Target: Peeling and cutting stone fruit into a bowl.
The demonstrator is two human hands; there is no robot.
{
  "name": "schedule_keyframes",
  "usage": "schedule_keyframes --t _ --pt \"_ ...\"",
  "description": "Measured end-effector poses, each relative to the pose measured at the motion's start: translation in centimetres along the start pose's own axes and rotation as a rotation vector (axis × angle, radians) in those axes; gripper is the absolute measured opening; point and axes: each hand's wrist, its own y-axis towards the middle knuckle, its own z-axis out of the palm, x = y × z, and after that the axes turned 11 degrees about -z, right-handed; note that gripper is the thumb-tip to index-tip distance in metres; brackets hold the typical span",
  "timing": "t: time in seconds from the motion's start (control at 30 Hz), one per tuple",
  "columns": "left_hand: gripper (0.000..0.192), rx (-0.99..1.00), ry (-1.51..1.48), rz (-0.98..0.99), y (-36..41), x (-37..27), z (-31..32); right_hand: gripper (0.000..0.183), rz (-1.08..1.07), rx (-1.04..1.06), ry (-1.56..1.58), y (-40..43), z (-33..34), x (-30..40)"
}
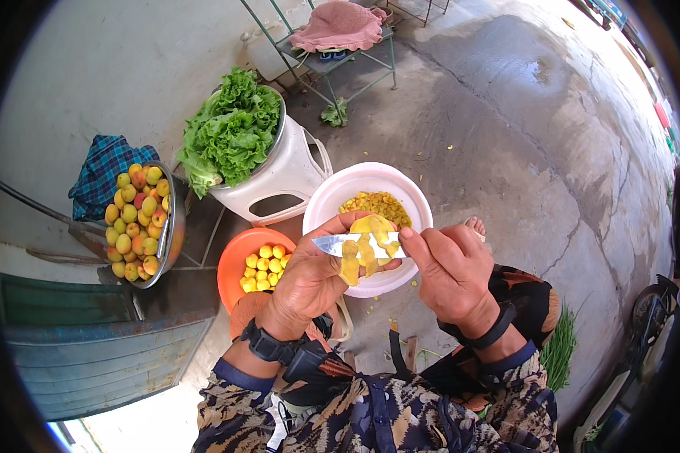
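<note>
My left hand [311, 272] holds a partly peeled yellow fruit [372, 224] above a white plastic basin [368, 172]. In my right hand [453, 266] is a knife [331, 245], its blade lying across the fruit with strips of peel [349, 263] stuck to it. Many yellow peelings [377, 203] lie in the white basin. Left of it, an orange plastic basin [229, 272] contains peeled yellow fruits [263, 265]. Farther left, a metal bowl [175, 226] is heaped with unpeeled yellow-red fruits [128, 213], and a second metal utensil [162, 238] rests at its edge.
Leafy lettuce [232, 133] fills a metal bowl on a white plastic stool [280, 175]. A blue checked cloth [99, 175] is behind the fruit bowl. A green metal chair [340, 62] with a pink hat stands beyond. Green stalks [561, 351] lie at the right; a bare foot [476, 226] shows past my right hand.
</note>
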Motion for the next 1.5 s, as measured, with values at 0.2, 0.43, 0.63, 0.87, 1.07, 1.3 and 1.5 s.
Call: schedule_keyframes --t 0.2,0.43,0.63,0.87,1.07,1.3,1.5 --pt "0.071 -0.068 0.205 0.005 -0.2 -0.3 0.6 0.053 -0.035 0.011 0.083 -0.2 0.1 0.3" --pt "0.071 -0.17 0.315 0.021 -0.4 -0.4 1.1 0.053 -0.012 -0.017 0.057 -0.3 0.7 0.2" --pt "0.055 -0.115 0.215 0.005 -0.2 -0.5 0.1 0.054 0.017 -0.018 0.045 -0.1 0.4 -0.1" --pt "0.056 -0.056 0.254 -0.007 -0.7 -0.5 -0.1 0.053 0.024 -0.021 0.067 -0.3 0.8 -0.2" --pt "0.057 -0.089 0.236 -0.002 -0.9 -0.5 -0.3 0.053 0.021 -0.032 0.119 -0.3 0.9 0.2" --pt "0.054 -0.055 0.121 -0.01 -0.4 0.3 -0.6 0.051 0.041 -0.011 0.111 -0.3 1.2 0.4" --pt "0.053 -0.121 0.303 -0.032 -1.2 -0.5 -0.4 0.045 0.118 0.027 0.048 -0.5 0.4 -0.7"
